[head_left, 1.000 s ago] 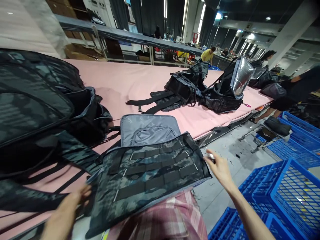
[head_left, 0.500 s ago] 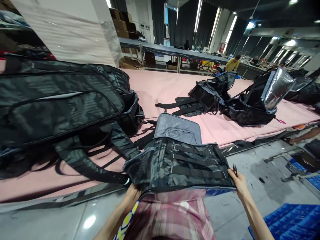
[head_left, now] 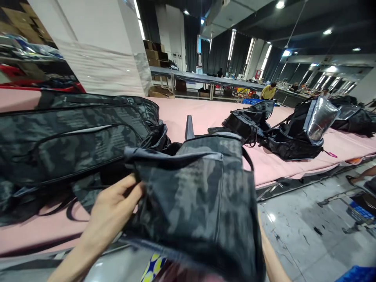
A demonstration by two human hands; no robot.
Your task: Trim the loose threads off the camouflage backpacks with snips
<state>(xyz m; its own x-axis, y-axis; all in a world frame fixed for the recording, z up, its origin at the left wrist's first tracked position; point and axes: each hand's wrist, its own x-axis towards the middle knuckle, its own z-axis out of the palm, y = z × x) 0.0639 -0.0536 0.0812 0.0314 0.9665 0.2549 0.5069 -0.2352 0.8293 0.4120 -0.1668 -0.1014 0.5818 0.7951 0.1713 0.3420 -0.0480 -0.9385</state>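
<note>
A dark camouflage bag panel (head_left: 194,199) is lifted close in front of me, above the edge of the pink table (head_left: 205,113). My left hand (head_left: 113,207) grips its left edge, fingers pinched on the fabric near the top corner. Only my right forearm shows at the lower right, below the panel; my right hand is hidden behind the fabric. A large camouflage backpack (head_left: 67,137) lies on the table just left of the panel.
Two more black backpacks (head_left: 246,121) (head_left: 299,131) lie open farther right on the table. Grey glossy floor lies to the right. People work at distant tables in the back, one in a yellow shirt (head_left: 268,92). A blue crate corner (head_left: 357,274) shows at the bottom right.
The panel was hanging flat over the table edge; now it is raised and turned toward me. My left hand came up to its left edge. My right hand went out of sight behind it.
</note>
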